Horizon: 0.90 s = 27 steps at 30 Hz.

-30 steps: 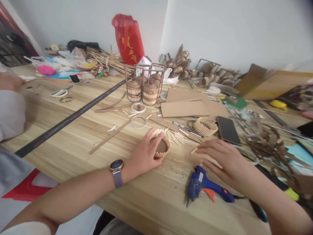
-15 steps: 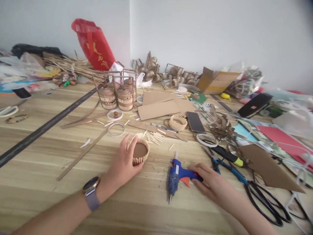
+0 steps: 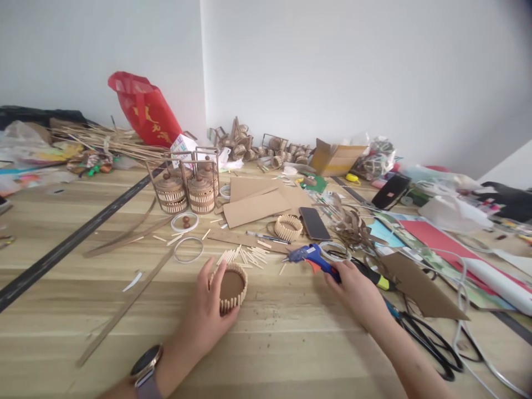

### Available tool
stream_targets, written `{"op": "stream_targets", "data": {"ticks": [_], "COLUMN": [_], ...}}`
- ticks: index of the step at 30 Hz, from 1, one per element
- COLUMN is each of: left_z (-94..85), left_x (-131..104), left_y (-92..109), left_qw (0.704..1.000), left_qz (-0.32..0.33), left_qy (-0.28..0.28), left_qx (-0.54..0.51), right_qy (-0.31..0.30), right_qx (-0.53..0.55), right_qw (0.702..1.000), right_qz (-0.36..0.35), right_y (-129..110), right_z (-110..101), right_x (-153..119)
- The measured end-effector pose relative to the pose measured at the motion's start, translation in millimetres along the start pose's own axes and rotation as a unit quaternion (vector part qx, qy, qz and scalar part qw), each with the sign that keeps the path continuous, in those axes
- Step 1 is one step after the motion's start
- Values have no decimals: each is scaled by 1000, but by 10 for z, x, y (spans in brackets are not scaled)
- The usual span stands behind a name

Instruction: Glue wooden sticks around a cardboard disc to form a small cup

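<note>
My left hand (image 3: 206, 310) curves around the near left side of a small round basket (image 3: 233, 284), its wall made of short wooden sticks and its base brown. The basket stands upright on the table. A blue hot glue gun (image 3: 311, 255) is in my right hand (image 3: 353, 288), fingers closed on the end of its handle. Its nozzle points left, towards a loose pile of short sticks (image 3: 245, 256) behind the basket. Another stick ring (image 3: 288, 227) lies beyond the pile, beside a dark phone (image 3: 315, 223).
Lidded stick baskets in frames (image 3: 202, 191) stand at the back left. Cardboard sheets (image 3: 257, 208) lie mid-table. On the right are black-handled pliers (image 3: 432, 338), a white cord (image 3: 461, 299) and a brown card piece (image 3: 424, 285). A long dark strip (image 3: 83, 233) crosses the left side.
My right hand has lifted the glue gun and swung it away from me; its nozzle turned from pointing towards me to pointing left. My left hand stays at the basket. The view has shifted.
</note>
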<state>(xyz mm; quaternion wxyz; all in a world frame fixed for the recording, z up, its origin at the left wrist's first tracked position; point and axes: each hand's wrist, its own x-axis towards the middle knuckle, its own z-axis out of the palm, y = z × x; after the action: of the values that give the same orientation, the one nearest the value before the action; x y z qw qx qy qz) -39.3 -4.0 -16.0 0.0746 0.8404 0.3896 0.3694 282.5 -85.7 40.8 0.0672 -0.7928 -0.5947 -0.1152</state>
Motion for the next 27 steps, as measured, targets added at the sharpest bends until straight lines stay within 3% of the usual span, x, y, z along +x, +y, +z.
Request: {"op": "stream_targets", "data": {"ticks": [8, 12, 15, 16, 18, 21, 27], "left_z": [29, 24, 9, 4, -5, -24, -95], "left_x": [-45, -58, -52, -48, -42, -35, -7], "left_y": [-16, -9, 4, 9, 19, 31, 42], "left_qw": [1000, 999, 999, 999, 998, 997, 994], "left_qz": [-9, -17, -18, -18, -15, -15, -22], "left_qy": [-17, -24, -32, -36, -47, -62, -91], "left_qx": [-8, -29, -36, -37, -41, -47, -51], "right_qy": [10, 35, 65, 86, 50, 11, -19], "right_qx": [-23, -24, 13, 68, 179, 280, 333], "right_qw": [1000, 999, 997, 990, 969, 938, 903], "right_qz": [-3, -15, -48, -91, -165, -206, -272], "right_y": [-112, -166, -387, -498, -744, -1057, -1201], "right_z": [228, 212, 159, 143, 126, 152, 306], "right_x": [282, 252, 157, 119, 46, -33, -76]}}
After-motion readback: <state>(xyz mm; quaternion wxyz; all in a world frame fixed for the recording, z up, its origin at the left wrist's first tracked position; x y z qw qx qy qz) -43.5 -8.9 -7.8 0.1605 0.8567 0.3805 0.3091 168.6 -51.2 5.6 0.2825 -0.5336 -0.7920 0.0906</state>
